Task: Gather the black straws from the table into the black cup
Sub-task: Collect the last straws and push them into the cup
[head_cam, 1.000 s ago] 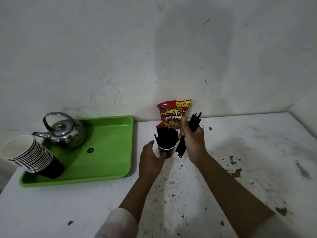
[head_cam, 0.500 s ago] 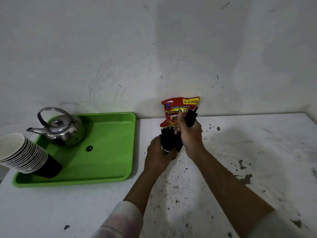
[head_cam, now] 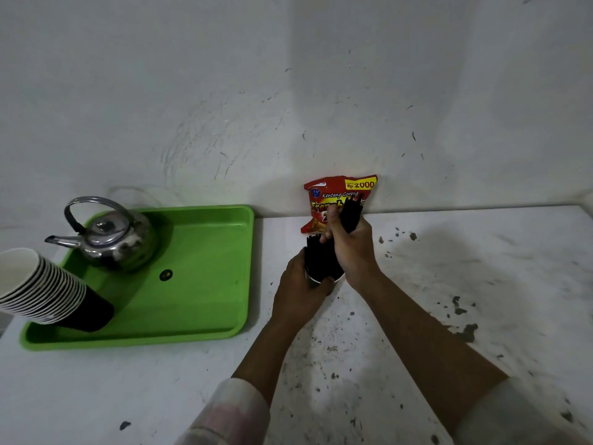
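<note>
While the left hand (head_cam: 296, 289) clasps the black cup (head_cam: 322, 277), the right hand (head_cam: 351, 248) clenches a straw bundle (head_cam: 350, 216), apparently lowering its ends below the fist; next, release.

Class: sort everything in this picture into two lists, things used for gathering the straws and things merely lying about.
In use:
black straws
black cup
left hand
right hand

Lying about:
green tray
kettle
stack of cups
snack packet
</note>
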